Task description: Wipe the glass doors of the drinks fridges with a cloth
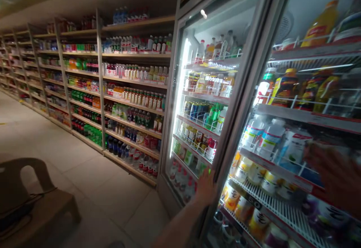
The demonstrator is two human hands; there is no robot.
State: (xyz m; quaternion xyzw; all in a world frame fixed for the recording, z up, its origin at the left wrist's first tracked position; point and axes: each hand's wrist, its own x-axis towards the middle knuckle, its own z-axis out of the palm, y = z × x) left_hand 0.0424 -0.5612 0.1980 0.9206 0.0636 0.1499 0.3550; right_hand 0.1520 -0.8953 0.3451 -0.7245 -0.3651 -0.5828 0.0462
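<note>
My left hand rests on the metal edge of a glass fridge door, its fingers curled round that edge. My right hand is a dark blur at the far right, in front of a wire shelf of yoghurt-like cups and just below white bottles. Nothing shows in it, and its fingers are too smeared to read. Juice and sauce bottles stand on the shelf above. Cans and small bottles fill the lit fridge section to the left.
Long wooden shelves of bottled drinks run along the aisle to the left. The tiled floor lies open in front of them. A brown plastic chair stands at the lower left.
</note>
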